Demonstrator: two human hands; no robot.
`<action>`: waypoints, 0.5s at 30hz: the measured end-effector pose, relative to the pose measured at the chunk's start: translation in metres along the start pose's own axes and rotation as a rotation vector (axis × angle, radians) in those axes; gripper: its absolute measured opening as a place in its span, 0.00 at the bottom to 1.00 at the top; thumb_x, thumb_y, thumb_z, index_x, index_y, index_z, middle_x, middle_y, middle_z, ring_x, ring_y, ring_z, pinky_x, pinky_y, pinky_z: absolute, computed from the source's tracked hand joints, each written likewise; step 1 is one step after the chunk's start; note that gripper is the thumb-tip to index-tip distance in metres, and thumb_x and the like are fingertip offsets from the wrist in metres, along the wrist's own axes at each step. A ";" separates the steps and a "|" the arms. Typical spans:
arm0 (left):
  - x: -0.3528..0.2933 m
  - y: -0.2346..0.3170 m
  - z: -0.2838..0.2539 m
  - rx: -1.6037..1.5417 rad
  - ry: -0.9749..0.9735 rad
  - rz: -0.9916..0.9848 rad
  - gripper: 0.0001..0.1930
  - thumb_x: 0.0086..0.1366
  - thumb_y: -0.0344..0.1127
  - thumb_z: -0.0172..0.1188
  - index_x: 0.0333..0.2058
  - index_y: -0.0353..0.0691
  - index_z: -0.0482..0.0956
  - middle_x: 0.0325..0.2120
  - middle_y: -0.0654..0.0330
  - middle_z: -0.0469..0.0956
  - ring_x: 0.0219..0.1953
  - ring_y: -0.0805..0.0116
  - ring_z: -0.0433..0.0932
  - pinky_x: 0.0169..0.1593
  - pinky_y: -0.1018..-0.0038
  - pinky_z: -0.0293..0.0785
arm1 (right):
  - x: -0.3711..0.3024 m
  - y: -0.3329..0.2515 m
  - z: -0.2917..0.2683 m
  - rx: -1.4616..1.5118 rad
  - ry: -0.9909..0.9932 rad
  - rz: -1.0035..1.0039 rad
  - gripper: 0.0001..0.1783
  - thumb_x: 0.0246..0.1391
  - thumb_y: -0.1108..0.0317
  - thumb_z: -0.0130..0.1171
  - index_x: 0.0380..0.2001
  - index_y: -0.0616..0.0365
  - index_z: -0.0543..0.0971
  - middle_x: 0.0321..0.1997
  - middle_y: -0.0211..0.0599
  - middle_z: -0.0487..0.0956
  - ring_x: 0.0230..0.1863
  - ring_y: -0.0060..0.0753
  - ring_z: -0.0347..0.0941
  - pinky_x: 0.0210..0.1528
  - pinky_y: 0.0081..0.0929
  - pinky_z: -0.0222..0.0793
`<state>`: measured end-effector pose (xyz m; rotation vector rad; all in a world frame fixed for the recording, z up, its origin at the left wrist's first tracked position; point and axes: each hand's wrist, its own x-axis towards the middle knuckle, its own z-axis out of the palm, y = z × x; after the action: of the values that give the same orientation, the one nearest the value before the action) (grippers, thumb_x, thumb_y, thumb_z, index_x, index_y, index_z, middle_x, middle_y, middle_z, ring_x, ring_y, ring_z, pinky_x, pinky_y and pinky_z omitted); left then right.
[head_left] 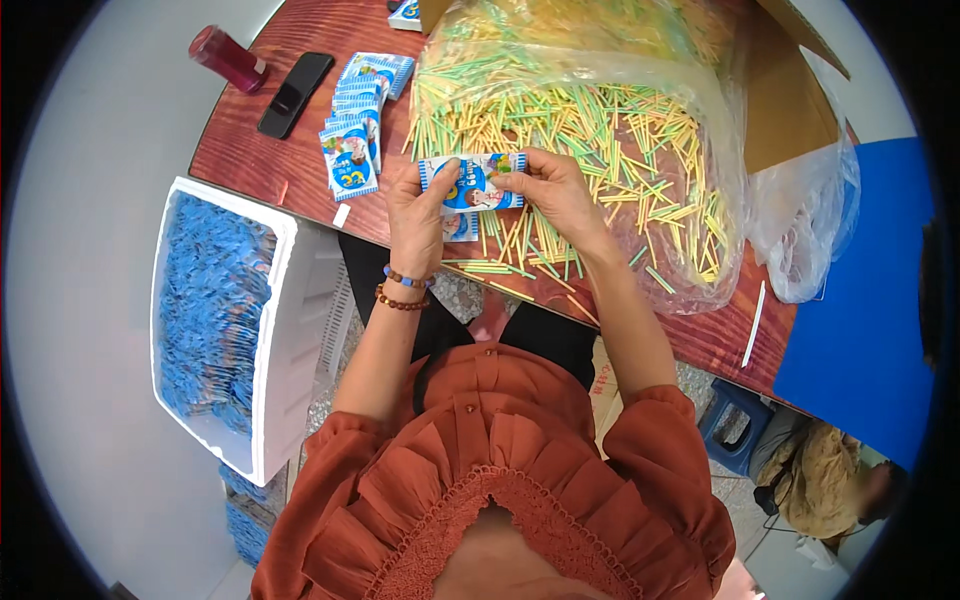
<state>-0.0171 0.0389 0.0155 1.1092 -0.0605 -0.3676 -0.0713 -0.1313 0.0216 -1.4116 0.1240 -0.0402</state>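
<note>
Packet [480, 196] is pinched at its ends by curled left hand [416, 212] and right hand [562, 198]; loose sticks [560, 120] crowd beyond, overlapping packets [350, 172] and a phone [295, 95] lie left.

Via 1 head cam (L fisheye), I look steeply down, close in, over wearer's blouse [485, 425] onto worktop [245, 140].

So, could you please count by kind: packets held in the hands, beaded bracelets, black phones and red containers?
Packet held by left hand and right hand: 1
Beaded bracelets: 2
Black phone: 1
Red container: 1
Total: 5
</note>
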 end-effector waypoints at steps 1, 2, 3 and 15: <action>0.000 -0.005 0.000 -0.052 -0.009 -0.027 0.05 0.63 0.32 0.62 0.36 0.37 0.79 0.27 0.67 0.80 0.27 0.83 0.76 0.28 0.84 0.70 | -0.003 0.002 -0.003 -0.022 0.024 -0.002 0.06 0.54 0.70 0.63 0.31 0.61 0.81 0.27 0.21 0.77 0.26 0.09 0.66 0.27 0.12 0.60; -0.001 -0.008 0.003 -0.051 -0.014 -0.032 0.05 0.63 0.32 0.62 0.36 0.37 0.79 0.27 0.67 0.80 0.27 0.83 0.76 0.28 0.84 0.70 | -0.006 0.003 -0.005 -0.044 0.047 -0.003 0.06 0.53 0.70 0.64 0.31 0.62 0.81 0.26 0.21 0.77 0.26 0.09 0.65 0.27 0.12 0.59; -0.003 -0.011 0.009 -0.092 0.031 -0.031 0.05 0.63 0.32 0.62 0.36 0.37 0.79 0.28 0.67 0.80 0.27 0.83 0.76 0.29 0.84 0.70 | -0.011 -0.002 -0.003 -0.109 0.085 -0.025 0.07 0.53 0.69 0.64 0.28 0.61 0.80 0.23 0.19 0.75 0.26 0.08 0.64 0.26 0.13 0.57; -0.010 -0.034 0.034 -0.266 0.046 -0.113 0.13 0.68 0.38 0.56 0.30 0.35 0.79 0.30 0.60 0.81 0.31 0.74 0.80 0.38 0.75 0.79 | -0.033 0.015 -0.030 0.099 0.260 -0.121 0.08 0.59 0.72 0.54 0.28 0.62 0.80 0.24 0.22 0.76 0.25 0.12 0.66 0.29 0.15 0.62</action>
<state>-0.0428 -0.0010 0.0023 0.8595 0.0906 -0.4378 -0.1079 -0.1546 0.0044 -1.3093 0.2482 -0.3264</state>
